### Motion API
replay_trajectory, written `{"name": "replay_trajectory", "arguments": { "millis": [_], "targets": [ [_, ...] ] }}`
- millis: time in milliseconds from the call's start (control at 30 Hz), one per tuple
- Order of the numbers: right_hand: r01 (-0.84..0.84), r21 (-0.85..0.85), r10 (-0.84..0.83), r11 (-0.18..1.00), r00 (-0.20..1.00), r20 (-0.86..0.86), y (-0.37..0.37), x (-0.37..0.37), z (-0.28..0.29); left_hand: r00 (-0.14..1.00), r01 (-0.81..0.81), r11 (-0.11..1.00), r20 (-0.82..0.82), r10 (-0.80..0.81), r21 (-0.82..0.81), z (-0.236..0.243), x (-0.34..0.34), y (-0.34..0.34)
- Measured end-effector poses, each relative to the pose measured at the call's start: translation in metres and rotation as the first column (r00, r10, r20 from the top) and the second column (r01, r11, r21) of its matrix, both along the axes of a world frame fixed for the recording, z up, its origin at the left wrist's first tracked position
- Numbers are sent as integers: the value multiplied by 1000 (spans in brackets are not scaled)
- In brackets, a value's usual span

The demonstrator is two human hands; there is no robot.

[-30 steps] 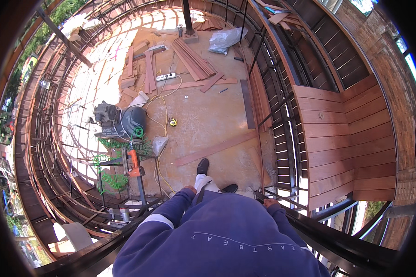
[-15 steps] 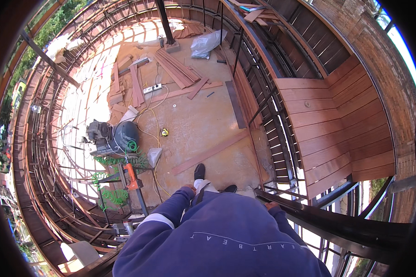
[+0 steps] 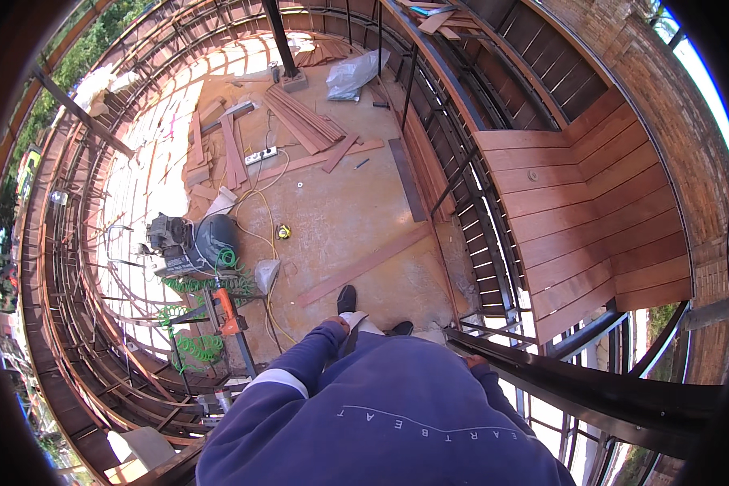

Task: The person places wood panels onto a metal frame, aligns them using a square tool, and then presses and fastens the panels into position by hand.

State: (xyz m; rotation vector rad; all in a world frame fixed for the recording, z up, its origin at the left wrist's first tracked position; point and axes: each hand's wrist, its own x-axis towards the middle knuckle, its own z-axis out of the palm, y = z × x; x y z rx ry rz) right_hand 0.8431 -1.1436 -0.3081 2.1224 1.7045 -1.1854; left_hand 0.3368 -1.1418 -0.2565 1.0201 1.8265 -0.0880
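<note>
My left hand (image 3: 335, 325) is at my waist, its fingers curled by light grey fabric (image 3: 358, 317); what it holds, if anything, is unclear. Low at my right side, my right hand (image 3: 475, 362) is beside a dark steel beam (image 3: 591, 384), its fingers mostly hidden. My dark shoes (image 3: 347, 300) are on the dusty floor below. Ahead to the left stands an orange and silver nail gun (image 3: 229, 314) on a metal frame, with a coiled green hose (image 3: 198, 347) around it.
An air compressor (image 3: 212, 243) stands left, near yellow cords, a tape measure (image 3: 283, 232) and a white power strip (image 3: 261, 155). Loose boards (image 3: 300, 120) and a plastic bag (image 3: 352, 77) lie farther ahead. A slatted wooden seat (image 3: 579, 219) is right, a curved steel framework (image 3: 73, 267) left.
The head view has turned a little, so the surroundings have shifted left and upward in the picture. My left hand has edged slightly right along the waist.
</note>
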Motion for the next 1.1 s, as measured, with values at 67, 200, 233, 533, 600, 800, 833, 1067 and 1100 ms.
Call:
{"name": "replay_trajectory", "arguments": {
  "millis": [67, 200, 233, 533, 600, 800, 833, 1067, 1100],
  "targets": [
    [44, -86, -47, 995, 998, -35, 8, -9, 11, 999, -41, 999, 15, 41, -4, -7, -5, -9],
    [127, -54, -131, 990, 988, -80, 13, -14, 11, 999, -52, 998, -12, 52, -20, 6, -3, -15],
    [140, -39, -143, 989, 985, -100, 10, -9, 0, 998, -58, 998, -30, 57, -37, 16, -2, -14],
    [190, -5, -188, 982, 969, -159, 10, -21, 16, 998, -64, 998, -15, 64, -3, -31, -13, -25],
    [203, -40, -206, 978, 972, -111, 13, -33, 38, 998, -66, 998, -5, 66, -10, -36, -13, -23],
    [345, -4, -337, 939, 916, -217, 7, -35, 47, 1000, -15, 999, 17, 14, 40, -28, -6, -15],
    [312, 0, -306, 950, 931, -201, 5, -33, 46, 1000, -16, 999, 4, 16, 46, -18, -6, -13],
    [177, -61, -185, 982, 969, -162, -9, -7, -8, 999, -37, 999, -24, 37, -3, -26, -10, -8],
    [128, -44, -132, 991, 983, -128, -8, -7, -14, 999, -40, 999, -18, 40, -6, -22, -10, -8]
  ]
}}
